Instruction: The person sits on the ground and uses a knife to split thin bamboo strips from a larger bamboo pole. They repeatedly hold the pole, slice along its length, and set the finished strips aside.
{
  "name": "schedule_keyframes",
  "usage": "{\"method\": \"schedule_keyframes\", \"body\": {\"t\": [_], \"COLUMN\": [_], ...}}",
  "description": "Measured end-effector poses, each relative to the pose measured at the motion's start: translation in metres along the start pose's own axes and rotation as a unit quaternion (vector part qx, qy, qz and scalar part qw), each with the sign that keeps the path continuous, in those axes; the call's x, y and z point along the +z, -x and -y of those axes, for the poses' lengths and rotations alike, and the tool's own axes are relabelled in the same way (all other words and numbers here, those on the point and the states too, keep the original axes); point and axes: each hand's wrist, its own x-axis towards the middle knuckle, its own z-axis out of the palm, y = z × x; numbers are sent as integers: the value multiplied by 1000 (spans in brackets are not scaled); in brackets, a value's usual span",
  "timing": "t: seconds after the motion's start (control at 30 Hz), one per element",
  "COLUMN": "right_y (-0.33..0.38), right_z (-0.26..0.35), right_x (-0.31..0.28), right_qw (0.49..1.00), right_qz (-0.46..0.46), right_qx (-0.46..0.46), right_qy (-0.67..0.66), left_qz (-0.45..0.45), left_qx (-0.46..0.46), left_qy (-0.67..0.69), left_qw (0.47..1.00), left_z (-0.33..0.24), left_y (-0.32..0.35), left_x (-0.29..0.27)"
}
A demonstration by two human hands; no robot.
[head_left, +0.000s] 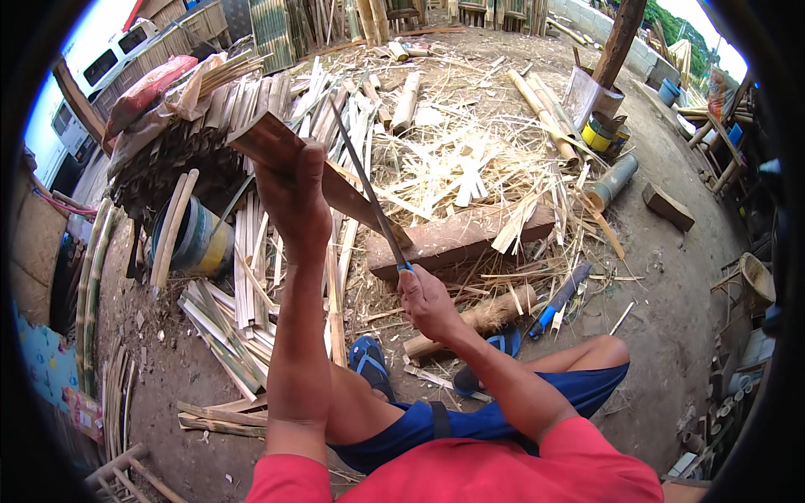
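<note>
A broad brown split of bamboo (348, 197) slants down from upper left to lower right. My left hand (292, 197) is closed around its upper part, thumb up. The lower end of the split meets the top of a thick wooden block (465, 241). In my right hand (428, 303) is a long, narrow-bladed knife (365, 180), gripped by its blue handle. The blade points up and away and crosses the split near its lower end. Whether the edge touches the bamboo I cannot tell.
Pale shavings (457, 163) cover the ground beyond the block. Bamboo strips (243, 260) lie at the left by a bucket (201, 239), below a large stack of slats (180, 138). A short log (478, 323) and a blue-and-dark sheath-like object (560, 300) lie near my feet.
</note>
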Motion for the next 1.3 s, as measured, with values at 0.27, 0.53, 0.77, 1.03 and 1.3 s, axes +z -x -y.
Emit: {"method": "schedule_keyframes", "body": {"t": [0.27,0.53,0.77,1.03,1.3], "right_y": [-28,-39,-42,-31,-42], "right_z": [-86,-172,-138,-84,-60], "right_x": [1,-12,-21,-6,-10], "right_qw": [986,986,980,994,992], "right_qz": [-83,-41,-77,-64,-75], "right_qx": [25,-15,88,-55,-14], "right_qy": [143,162,160,75,100], "left_qz": [-43,-13,-23,-37,-54], "left_qx": [11,-64,-39,-58,-48], "left_qy": [-47,77,56,155,87], "left_qw": [998,995,997,986,994], "left_z": [7,17,25,39,31], "left_y": [-9,-6,-10,-14,-14], "left_x": [-4,7,18,12,15]}}
